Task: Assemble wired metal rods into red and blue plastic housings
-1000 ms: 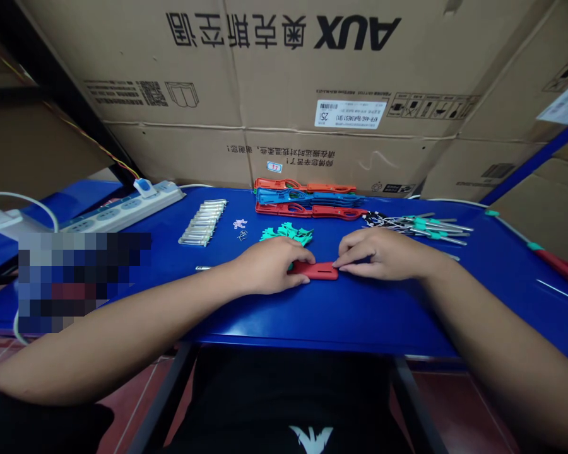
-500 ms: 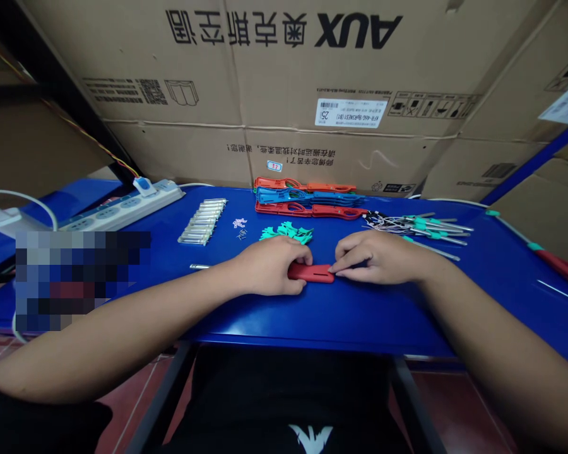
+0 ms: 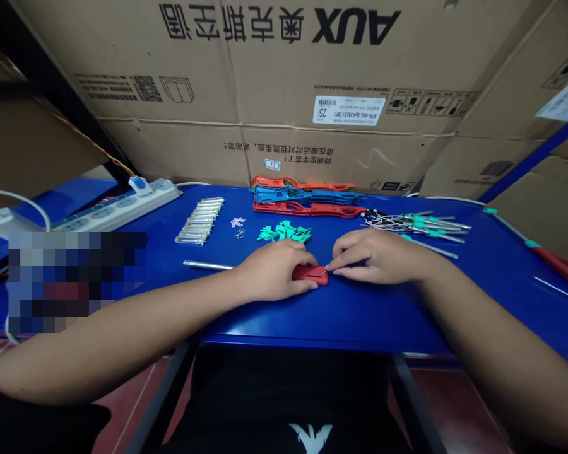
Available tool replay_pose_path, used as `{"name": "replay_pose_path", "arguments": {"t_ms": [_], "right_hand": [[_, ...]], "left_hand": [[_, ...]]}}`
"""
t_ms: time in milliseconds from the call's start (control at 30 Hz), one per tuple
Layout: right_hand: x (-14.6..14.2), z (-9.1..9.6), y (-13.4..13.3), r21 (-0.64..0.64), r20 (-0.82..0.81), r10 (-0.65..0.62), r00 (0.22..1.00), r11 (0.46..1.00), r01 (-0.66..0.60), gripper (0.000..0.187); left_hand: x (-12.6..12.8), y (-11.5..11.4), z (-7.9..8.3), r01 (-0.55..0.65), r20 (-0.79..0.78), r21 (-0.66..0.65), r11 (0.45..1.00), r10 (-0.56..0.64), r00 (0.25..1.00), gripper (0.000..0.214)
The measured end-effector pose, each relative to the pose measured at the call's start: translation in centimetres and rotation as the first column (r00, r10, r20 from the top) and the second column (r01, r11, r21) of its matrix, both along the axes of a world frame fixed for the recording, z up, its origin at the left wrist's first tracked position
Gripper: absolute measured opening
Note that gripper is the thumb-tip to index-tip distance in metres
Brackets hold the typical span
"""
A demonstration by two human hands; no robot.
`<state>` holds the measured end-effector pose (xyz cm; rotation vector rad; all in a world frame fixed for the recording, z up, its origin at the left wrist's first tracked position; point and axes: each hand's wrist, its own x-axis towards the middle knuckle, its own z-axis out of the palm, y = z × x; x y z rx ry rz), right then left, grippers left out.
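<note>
The left grip [image 3: 274, 271] holds a red plastic strip [image 3: 310, 274], the right grip [image 3: 376, 255] pinches its other end (fingertips only), a metal rod [image 3: 207, 265] left of both.

Behind the blue metal table [image 3: 360, 321], large brown cardboard cartons [image 3: 265, 75] are standing upside down and are covering the whole view, with black "AUX" letters printing on them. Left of the table, a black metal shelf beam [image 3: 33, 60] is slanting; right of it, a blue metal rack bar [image 3: 534, 148] is slanting too. Under the table, a dark red tile floor [image 3: 454, 403] is showing beside grey metal legs [image 3: 170, 391].
</note>
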<state>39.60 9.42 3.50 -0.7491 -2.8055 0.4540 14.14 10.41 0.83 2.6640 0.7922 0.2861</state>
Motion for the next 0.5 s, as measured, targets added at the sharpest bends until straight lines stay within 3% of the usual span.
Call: {"name": "replay_pose_path", "arguments": {"t_ms": [233, 500], "right_hand": [[-0.3, -0.8, 0.1, 0.052, 0.035, 0.021, 0.999, 0.998, -0.023, 0.028], [-1.3, -0.1, -0.8, 0.188, 0.164, -0.022, 0.986, 0.982, -0.010, 0.025]], "left_hand": [[0.0, 0.0, 0.0, 0.000, 0.011, -0.008, 1.000, 0.000, 1.000, 0.036], [0.3, -0.2, -0.1, -0.006, 0.013, 0.003, 1.000, 0.006, 1.000, 0.032]]}}
